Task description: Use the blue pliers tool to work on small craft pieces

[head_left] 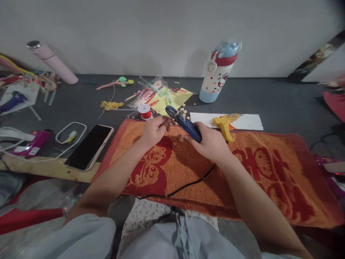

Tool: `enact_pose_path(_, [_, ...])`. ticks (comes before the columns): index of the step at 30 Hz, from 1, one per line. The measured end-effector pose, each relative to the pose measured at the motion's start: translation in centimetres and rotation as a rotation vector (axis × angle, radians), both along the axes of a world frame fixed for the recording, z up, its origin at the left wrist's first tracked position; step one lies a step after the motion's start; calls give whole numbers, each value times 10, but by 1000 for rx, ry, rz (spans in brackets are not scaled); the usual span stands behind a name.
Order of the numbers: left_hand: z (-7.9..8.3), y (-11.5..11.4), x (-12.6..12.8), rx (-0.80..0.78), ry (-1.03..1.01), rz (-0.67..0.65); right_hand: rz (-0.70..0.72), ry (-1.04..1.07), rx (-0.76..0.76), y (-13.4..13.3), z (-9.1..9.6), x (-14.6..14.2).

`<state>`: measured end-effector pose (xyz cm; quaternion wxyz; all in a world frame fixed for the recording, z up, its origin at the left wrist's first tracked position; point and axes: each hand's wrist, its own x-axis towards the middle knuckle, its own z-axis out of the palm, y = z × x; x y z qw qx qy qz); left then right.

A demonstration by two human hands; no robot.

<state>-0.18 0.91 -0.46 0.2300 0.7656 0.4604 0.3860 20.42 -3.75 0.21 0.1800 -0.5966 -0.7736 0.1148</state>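
Note:
My right hand [210, 142] is wrapped round the grip of a blue glue gun [183, 122], whose nozzle points up and left; its black cord [188, 185] trails toward me over the orange and red towel [269, 172]. My left hand [154, 130] is closed in a pinch just left of the gun's nozzle; what the fingers hold is too small to make out. Small pale wooden bits [183, 109] lie beyond the nozzle. A yellow glue gun [225, 124] lies on a white sheet [250, 122] just past my right hand.
A black phone [88, 146] lies left of the towel on a wooden board [54, 169]. A red thread spool [145, 110], yellow paper [175, 97], packets of sticks [145, 94], a white and blue bottle [218, 77] and a pink tube [54, 63] stand toward the wall.

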Motion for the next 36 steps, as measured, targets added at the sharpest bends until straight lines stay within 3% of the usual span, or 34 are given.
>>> enact_pose_path(20, [-3,1,1,13,20,1,-42,-44,52,-4,1,-3])
enact_pose_path(27, [-3,2,1,-5,-9,-14,-38,-57,2,-3,1,-4])
enact_pose_path(36, [-16,12,-1,-220,-268,-100,24,-32,-6,2,-4,-2])
